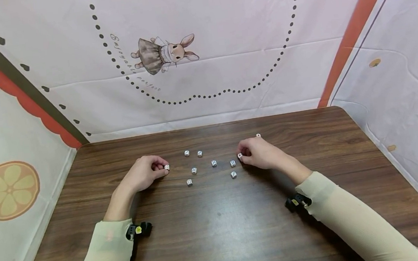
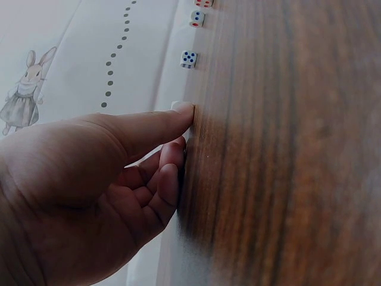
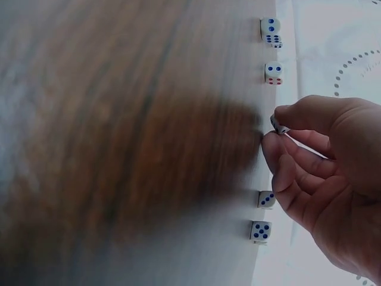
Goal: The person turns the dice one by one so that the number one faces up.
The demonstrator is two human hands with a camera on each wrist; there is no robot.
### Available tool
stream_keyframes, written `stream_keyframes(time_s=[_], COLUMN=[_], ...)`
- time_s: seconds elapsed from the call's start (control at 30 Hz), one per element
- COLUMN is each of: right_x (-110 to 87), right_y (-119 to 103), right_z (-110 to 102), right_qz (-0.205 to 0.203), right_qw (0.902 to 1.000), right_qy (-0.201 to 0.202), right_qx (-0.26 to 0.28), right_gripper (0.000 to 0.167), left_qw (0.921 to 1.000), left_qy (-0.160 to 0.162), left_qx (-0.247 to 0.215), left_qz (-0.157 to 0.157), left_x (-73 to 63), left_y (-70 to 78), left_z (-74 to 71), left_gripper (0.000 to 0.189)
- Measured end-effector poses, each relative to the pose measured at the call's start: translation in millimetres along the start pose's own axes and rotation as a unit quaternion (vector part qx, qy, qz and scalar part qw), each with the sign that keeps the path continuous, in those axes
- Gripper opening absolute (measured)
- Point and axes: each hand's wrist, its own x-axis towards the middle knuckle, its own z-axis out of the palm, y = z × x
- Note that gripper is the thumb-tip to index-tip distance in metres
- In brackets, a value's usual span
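At the left of the dice group, my left hand [image 1: 143,173] pinches a white die [image 1: 167,167] between thumb and fingers, low over the brown table [image 1: 218,230]. The thumb hides most of that die [image 2: 177,105] in the left wrist view. My right hand [image 1: 262,152], on the other side, pinches another white die [image 1: 239,155] between thumb and index fingertip. In the right wrist view this die [image 3: 278,125] sits tilted between the fingertips. Nearest to the right hand lie one die [image 1: 232,163] and another die [image 1: 234,174].
Between the hands lie a die [image 1: 214,163], a die [image 1: 194,171], a die [image 1: 189,183] and, farther back, a die [image 1: 187,153] and a die [image 1: 200,153]. Behind the right hand is another die [image 1: 258,135]. A printed cloth [image 1: 218,75] hangs beyond the table's far edge.
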Motion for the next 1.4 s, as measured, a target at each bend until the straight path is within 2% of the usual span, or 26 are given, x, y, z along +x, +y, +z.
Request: stream_keyframes(time_s=[0.3,0.6,0.9,1.4], right_x=[-0.2,-0.1,-0.3,-2.6], right_y=[1.2,3.4,3.4,3.1], right_z=[-0.7,0.6,-0.2,-1.5], right_qz=[-0.01,0.013,0.017,0.023], right_qw=[0.9999,0.9997,0.9995,0.9997], right_qy=[0.007,0.004,0.0,0.002], right_qx=[-0.005,-0.019,-0.025,-0.006], right_gripper=[0.004,0.005,0.007,0.014], left_qw=[1.0,1.0,1.0,0.9999], left_qy=[0.001,0.001,0.004,0.01], left_qx=[0.0,0.002,0.004,0.008], left_qz=[-0.001,0.001,0.004,0.009], left_x=[0.9,0.6,0.2,1.2], left_y=[-1.3,-0.8,-1.9,-2.2], left_z=[0.6,1.2,1.7,1.7], left_gripper=[0.011,0.011,0.011,0.01])
